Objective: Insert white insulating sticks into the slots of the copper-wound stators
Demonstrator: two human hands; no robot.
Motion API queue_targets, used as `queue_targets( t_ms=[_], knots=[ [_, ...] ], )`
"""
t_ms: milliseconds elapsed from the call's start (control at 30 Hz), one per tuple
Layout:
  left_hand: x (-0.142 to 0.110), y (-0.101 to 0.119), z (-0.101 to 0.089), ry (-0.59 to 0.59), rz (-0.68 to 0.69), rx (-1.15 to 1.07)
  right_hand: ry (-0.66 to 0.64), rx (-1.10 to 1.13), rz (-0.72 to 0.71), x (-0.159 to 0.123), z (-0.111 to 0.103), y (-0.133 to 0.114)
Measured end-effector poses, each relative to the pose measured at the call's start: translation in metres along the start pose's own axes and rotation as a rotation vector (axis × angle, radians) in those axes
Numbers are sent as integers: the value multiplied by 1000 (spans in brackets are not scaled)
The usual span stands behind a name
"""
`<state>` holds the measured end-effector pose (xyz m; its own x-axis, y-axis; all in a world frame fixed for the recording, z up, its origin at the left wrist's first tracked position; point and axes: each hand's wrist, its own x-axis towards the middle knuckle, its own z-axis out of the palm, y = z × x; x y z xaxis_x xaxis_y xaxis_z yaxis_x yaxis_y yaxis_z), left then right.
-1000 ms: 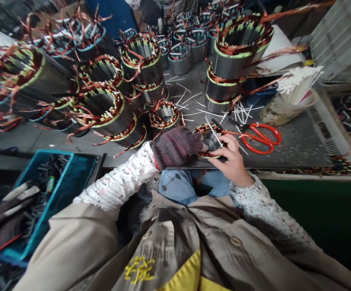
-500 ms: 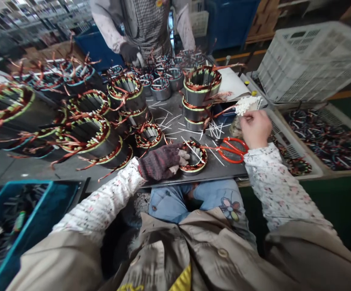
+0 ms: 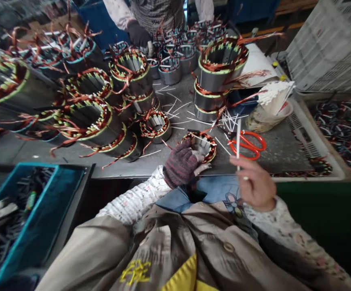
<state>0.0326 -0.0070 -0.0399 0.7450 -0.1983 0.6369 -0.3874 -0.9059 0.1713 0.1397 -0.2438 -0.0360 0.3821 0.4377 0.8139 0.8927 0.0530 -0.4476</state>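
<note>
A small motor stator (image 3: 213, 152) with copper windings lies near the table's front edge. My left hand (image 3: 181, 163), in a dark knitted glove with light fingertips, is closed on its near left rim. To the right, my bare right hand (image 3: 257, 186) pinches a thin white stick or tube (image 3: 238, 137), held upright above the table edge. Scissors with red handles (image 3: 261, 142) lie beyond this hand; their blades are partly hidden. A cup (image 3: 261, 120) behind them holds a bundle of similar white sticks (image 3: 276, 97).
Stacked stators (image 3: 86, 121) crowd the left, and another stack (image 3: 217, 81) stands at the back right. Loose white sticks (image 3: 175, 107) lie between. Across the table is a co-worker's gloved hand (image 3: 139, 34). A blue bin (image 3: 54, 210) is at lower left, white crates (image 3: 320, 52) at right.
My right hand has come away from the cup, toward me, with a white stick in it. My left hand remains at the stator. The whole view has shifted.
</note>
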Motion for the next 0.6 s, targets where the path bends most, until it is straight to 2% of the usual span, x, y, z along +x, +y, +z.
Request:
queue_targets(
  t_ms=[67,200,300,400,467,600],
  knots=[
    [1,7,6,57,-34,9,-84,93,-84,-15,2,-4],
    [1,12,12,120,-91,16,-164,150,-50,-32,-3,0],
    [2,14,10,138,-80,-8,-190,119,-31,-34,-7,1],
    [5,18,7,133,-106,-30,-193,114,-12,-26,3,3],
    [6,21,7,134,-146,-84,-182,133,45,-18,15,4],
    [7,22,10,197,-261,-373,-149,173,253,-3,35,1]
  ],
)
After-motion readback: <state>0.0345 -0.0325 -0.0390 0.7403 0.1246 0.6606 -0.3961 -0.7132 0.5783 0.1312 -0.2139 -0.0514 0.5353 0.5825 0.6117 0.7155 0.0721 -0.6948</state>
